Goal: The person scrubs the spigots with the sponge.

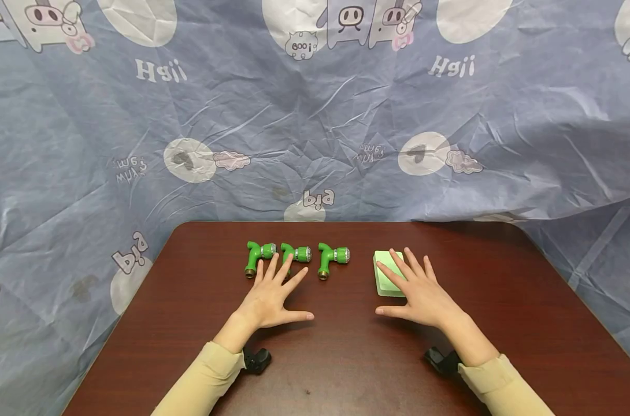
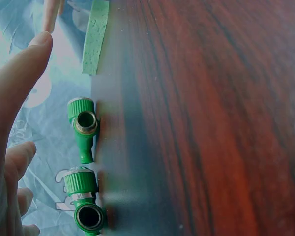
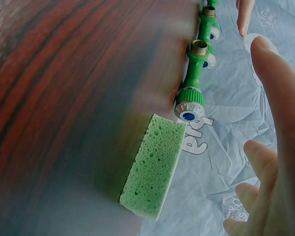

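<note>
Three green nozzle-like fittings with ribbed knobs and brass-threaded ends lie in a row on the table: a left fitting (image 1: 253, 257), a middle fitting (image 1: 299, 254) and a right fitting (image 1: 325, 260). My left hand (image 1: 270, 300) is spread over the table just in front of them, its fingers overlapping the middle fitting in the head view. To the right lies a light green sponge (image 1: 388, 283), its porous side (image 3: 152, 169) plain in the right wrist view. My right hand (image 1: 424, 297) hovers with fingers spread, partly covering the sponge in the head view. Both hands hold nothing.
The dark reddish-brown table (image 1: 341, 358) has rounded far corners. Right behind its far edge hangs a wrinkled blue-grey printed sheet (image 1: 315, 115). Black wrist cameras, one on the left wrist (image 1: 256, 361) and one on the right wrist (image 1: 442, 361), sit under the hands.
</note>
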